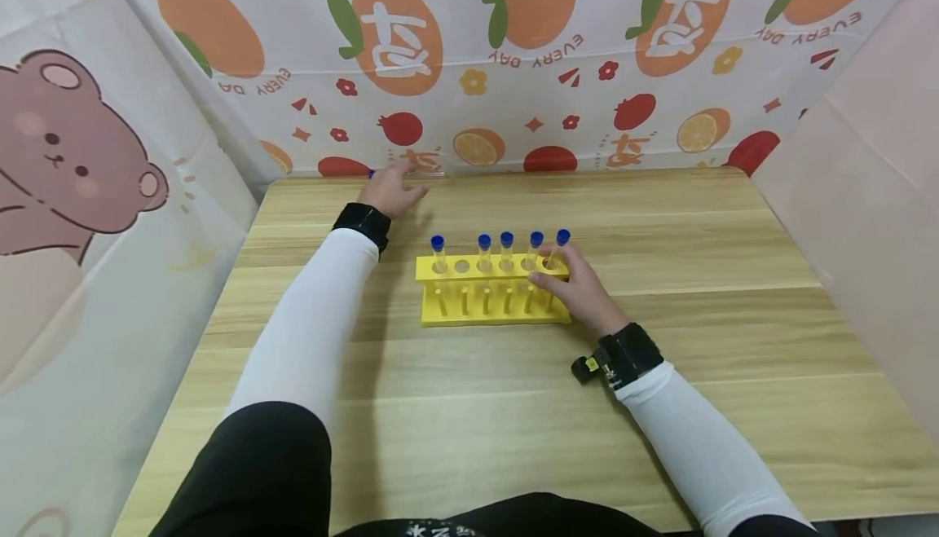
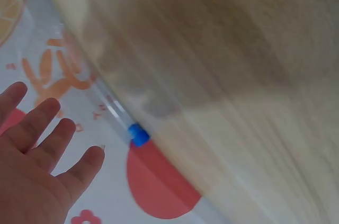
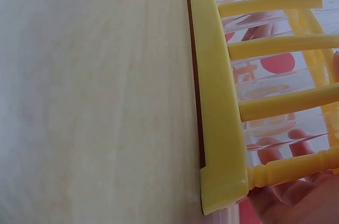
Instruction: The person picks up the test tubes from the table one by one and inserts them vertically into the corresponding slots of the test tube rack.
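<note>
My left hand (image 1: 389, 191) reaches to the table's back edge, its fingers spread beside a clear test tube (image 2: 117, 109) with a blue cap (image 2: 139, 135). That tube lies along the edge against the printed sheet. My right hand (image 1: 584, 291) grips the right end of a yellow test tube rack (image 1: 495, 322), thumb in front and fingers behind. In the right wrist view those fingers (image 3: 273, 155) show beyond the rack's end post. Several tubes with blue caps (image 1: 484, 240) stand in the rack, and the rightmost one (image 1: 562, 237) leans slightly. One hole (image 1: 462, 266), second from the left, holds no tube.
The rack stands mid-table on a light wooden table (image 1: 469, 407). A white sheet with fruit prints (image 1: 469, 48) hangs right behind the back edge. Another sheet with a bear print (image 1: 81, 146) hangs at the left, and a pale one (image 1: 866, 162) at the right.
</note>
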### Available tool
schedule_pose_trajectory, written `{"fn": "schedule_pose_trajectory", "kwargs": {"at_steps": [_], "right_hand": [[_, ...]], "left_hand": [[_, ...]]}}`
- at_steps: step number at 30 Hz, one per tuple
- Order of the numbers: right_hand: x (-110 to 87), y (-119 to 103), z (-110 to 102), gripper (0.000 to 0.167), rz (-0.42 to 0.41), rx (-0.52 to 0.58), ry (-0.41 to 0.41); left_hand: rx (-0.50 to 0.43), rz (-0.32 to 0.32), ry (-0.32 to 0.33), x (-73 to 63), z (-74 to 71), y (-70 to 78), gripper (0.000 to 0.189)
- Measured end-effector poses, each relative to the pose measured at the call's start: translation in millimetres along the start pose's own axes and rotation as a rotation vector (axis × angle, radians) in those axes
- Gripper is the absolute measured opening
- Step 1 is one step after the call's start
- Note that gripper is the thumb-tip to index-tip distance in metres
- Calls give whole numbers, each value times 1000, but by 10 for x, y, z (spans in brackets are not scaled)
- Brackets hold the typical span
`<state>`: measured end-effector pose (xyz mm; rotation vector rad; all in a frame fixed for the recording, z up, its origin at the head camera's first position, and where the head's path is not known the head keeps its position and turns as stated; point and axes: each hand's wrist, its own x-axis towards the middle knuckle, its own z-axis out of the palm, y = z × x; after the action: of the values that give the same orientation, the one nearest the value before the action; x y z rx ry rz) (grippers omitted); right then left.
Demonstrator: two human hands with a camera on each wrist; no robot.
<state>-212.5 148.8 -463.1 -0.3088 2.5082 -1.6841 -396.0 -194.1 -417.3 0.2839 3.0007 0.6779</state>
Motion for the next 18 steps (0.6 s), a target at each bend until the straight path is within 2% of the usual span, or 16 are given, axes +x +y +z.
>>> {"fn": "schedule_pose_trajectory", "kwargs": {"at_steps": [7, 10, 18], "right_hand": [[13, -16, -3, 59, 12, 4, 2], [21, -17, -7, 58, 21, 4, 4], [24, -23, 8, 55, 19, 18, 1]], "left_hand": [[27, -12, 15, 145, 128, -133, 63], [52, -25, -14, 193, 163, -139, 64], [191, -43, -102, 283, 189, -141, 73]]}}
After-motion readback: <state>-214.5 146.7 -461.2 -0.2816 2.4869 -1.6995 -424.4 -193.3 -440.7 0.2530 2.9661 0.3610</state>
